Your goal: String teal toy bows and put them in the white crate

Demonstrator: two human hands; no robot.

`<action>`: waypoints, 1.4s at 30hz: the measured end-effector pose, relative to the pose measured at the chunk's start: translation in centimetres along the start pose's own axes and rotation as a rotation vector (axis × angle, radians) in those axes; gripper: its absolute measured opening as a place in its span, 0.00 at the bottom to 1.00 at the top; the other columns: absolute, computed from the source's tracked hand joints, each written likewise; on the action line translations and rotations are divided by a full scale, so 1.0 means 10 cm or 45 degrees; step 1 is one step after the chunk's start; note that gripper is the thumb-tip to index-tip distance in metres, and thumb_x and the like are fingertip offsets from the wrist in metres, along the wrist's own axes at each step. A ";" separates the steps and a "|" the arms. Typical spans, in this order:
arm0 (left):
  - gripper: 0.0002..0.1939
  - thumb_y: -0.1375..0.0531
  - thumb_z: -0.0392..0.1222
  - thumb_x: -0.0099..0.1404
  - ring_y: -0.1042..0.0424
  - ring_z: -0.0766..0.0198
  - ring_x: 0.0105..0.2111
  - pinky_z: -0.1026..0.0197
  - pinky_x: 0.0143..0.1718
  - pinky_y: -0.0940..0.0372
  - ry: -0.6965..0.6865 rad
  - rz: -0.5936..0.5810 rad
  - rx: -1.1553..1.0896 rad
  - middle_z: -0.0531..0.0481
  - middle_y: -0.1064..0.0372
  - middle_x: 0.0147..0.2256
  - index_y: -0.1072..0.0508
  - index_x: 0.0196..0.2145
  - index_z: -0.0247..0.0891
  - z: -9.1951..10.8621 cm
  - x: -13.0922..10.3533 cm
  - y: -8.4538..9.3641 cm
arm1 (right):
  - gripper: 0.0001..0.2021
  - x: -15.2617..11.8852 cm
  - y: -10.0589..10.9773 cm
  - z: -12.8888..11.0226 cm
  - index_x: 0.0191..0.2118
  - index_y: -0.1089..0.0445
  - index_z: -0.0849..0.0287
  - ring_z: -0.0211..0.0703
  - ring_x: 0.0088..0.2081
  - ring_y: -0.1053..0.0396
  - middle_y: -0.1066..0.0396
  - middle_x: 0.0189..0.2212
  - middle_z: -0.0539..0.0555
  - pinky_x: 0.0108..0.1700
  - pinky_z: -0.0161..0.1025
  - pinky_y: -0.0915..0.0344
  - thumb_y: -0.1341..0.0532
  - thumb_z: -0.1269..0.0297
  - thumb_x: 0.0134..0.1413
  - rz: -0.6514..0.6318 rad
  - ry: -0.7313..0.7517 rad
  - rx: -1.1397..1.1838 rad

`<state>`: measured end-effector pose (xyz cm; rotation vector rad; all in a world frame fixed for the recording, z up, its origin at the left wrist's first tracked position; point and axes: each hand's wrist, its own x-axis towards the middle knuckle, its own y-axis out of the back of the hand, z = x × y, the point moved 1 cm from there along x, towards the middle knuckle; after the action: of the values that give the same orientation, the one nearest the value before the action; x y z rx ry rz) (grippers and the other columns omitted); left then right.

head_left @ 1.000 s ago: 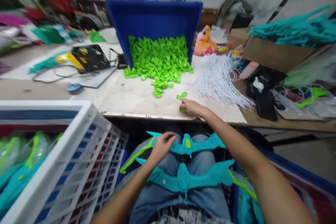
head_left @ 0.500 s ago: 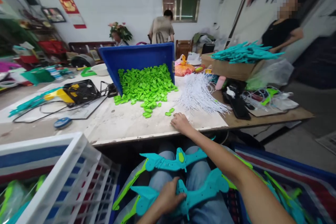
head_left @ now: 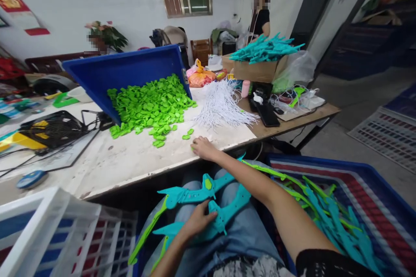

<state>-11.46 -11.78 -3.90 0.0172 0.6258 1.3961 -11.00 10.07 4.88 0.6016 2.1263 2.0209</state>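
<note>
My left hand (head_left: pixel 197 220) is closed around the middle of a teal plastic toy bow (head_left: pixel 234 206) that lies across my lap. Just beyond it rests a second teal bow (head_left: pixel 190 195) with a small green piece (head_left: pixel 208 183) set in its middle and a lime green limb at its left end. My right hand (head_left: pixel 204 149) is at the front of the table, fingers curled down, with a bit of a small green plastic piece (head_left: pixel 193 148) showing at the fingertips. A few loose green pieces (head_left: pixel 187 134) lie just beyond that hand.
A tilted blue tub (head_left: pixel 87 73) spills green pieces (head_left: pixel 152 104) onto the table. White strips (head_left: pixel 222 104) lie right of it, near a cardboard box (head_left: pixel 253 71) of teal parts. A white basket (head_left: pixel 48 225) stands left; a blue crate (head_left: pixel 373 181) holds bow parts, right. A person (head_left: pixel 260 21) stands behind.
The camera view has turned to the right. Green now shows at my right fingertips. My left hand keeps its hold on the bow. The person at the back has bent lower.
</note>
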 end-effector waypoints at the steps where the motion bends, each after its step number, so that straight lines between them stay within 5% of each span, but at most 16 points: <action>1: 0.16 0.44 0.52 0.58 0.34 0.57 0.37 0.58 0.41 0.38 0.001 -0.032 0.029 0.49 0.30 0.35 0.32 0.37 0.36 0.04 -0.03 0.03 | 0.12 -0.01 0.01 0.01 0.45 0.29 0.59 0.50 0.49 0.41 0.33 0.49 0.58 0.46 0.44 0.43 0.47 0.64 0.62 -0.025 0.004 0.020; 4: 0.16 0.42 0.52 0.56 0.35 0.58 0.37 0.58 0.41 0.40 0.068 -0.073 0.071 0.49 0.31 0.36 0.31 0.35 0.37 0.15 -0.08 0.11 | 0.13 -0.12 0.05 0.02 0.45 0.29 0.61 0.52 0.50 0.41 0.32 0.49 0.61 0.48 0.47 0.45 0.48 0.65 0.62 -0.076 0.004 0.113; 6: 0.18 0.41 0.56 0.55 0.37 0.61 0.32 0.60 0.35 0.40 0.162 -0.136 -0.097 0.51 0.34 0.31 0.32 0.31 0.36 0.15 -0.07 0.14 | 0.12 -0.31 0.04 0.01 0.46 0.30 0.63 0.52 0.50 0.40 0.30 0.47 0.61 0.50 0.48 0.45 0.45 0.64 0.60 0.043 0.028 0.250; 10: 0.22 0.38 0.59 0.52 0.45 0.68 0.24 0.64 0.24 0.48 0.283 -0.205 -0.437 0.55 0.42 0.24 0.34 0.30 0.36 0.03 0.00 0.12 | 0.12 -1.17 -0.05 -0.11 0.44 0.29 0.60 0.46 0.48 0.35 0.27 0.46 0.56 0.50 0.45 0.42 0.41 0.59 0.58 0.256 0.150 0.615; 14: 0.24 0.35 0.59 0.49 0.45 0.69 0.22 0.64 0.24 0.50 0.335 -0.249 -0.674 0.56 0.42 0.22 0.33 0.31 0.35 -0.01 0.04 0.06 | 0.11 -2.17 -0.22 -0.39 0.41 0.27 0.59 0.46 0.45 0.33 0.26 0.45 0.56 0.46 0.45 0.37 0.41 0.60 0.59 0.210 0.185 0.626; 17: 0.25 0.33 0.59 0.47 0.46 0.70 0.21 0.65 0.24 0.50 0.347 -0.233 -0.789 0.57 0.44 0.21 0.34 0.29 0.35 0.01 0.06 0.02 | 0.11 -2.50 -0.40 -0.59 0.43 0.26 0.58 0.47 0.46 0.34 0.27 0.47 0.56 0.45 0.46 0.35 0.43 0.62 0.60 0.161 0.187 0.572; 23: 0.27 0.34 0.62 0.47 0.46 0.70 0.23 0.64 0.26 0.49 0.312 -0.203 -0.764 0.56 0.42 0.23 0.33 0.30 0.34 0.00 0.05 0.01 | 0.12 -2.41 -0.53 -0.70 0.45 0.26 0.60 0.46 0.48 0.36 0.28 0.49 0.56 0.50 0.45 0.34 0.44 0.65 0.61 0.184 0.153 0.595; 27: 0.25 0.35 0.60 0.50 0.46 0.69 0.25 0.65 0.26 0.49 0.171 -0.240 -0.577 0.55 0.42 0.25 0.31 0.32 0.33 -0.01 0.01 0.03 | 0.12 -2.40 -0.51 -0.71 0.44 0.26 0.57 0.46 0.50 0.36 0.29 0.50 0.55 0.53 0.46 0.35 0.45 0.62 0.62 0.051 0.091 0.667; 32: 0.24 0.37 0.58 0.51 0.42 0.66 0.28 0.66 0.28 0.45 0.091 -0.131 -0.489 0.54 0.40 0.27 0.31 0.34 0.33 0.01 -0.03 -0.03 | 0.17 -2.40 -0.53 -0.77 0.50 0.31 0.57 0.49 0.52 0.37 0.33 0.52 0.59 0.53 0.48 0.39 0.42 0.55 0.59 -0.058 -0.252 0.747; 36: 0.21 0.37 0.55 0.50 0.44 0.67 0.25 0.66 0.25 0.48 0.177 -0.010 -0.498 0.55 0.42 0.24 0.31 0.31 0.33 0.03 -0.02 -0.06 | 0.31 -2.29 -0.53 -0.77 0.61 0.44 0.57 0.54 0.47 0.36 0.29 0.47 0.60 0.51 0.51 0.42 0.40 0.51 0.55 -0.262 -0.344 0.578; 42: 0.20 0.40 0.54 0.54 0.41 0.66 0.24 0.65 0.24 0.47 0.148 0.008 -0.303 0.54 0.40 0.22 0.28 0.33 0.31 0.02 0.00 0.00 | 0.30 -2.06 -0.34 -0.68 0.57 0.38 0.53 0.50 0.42 0.32 0.26 0.40 0.54 0.43 0.41 0.42 0.35 0.49 0.49 -0.540 -0.330 0.541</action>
<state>-11.32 -11.68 -3.74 -0.2530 0.5518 1.4778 4.51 -4.11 -1.33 0.3888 2.2871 1.2168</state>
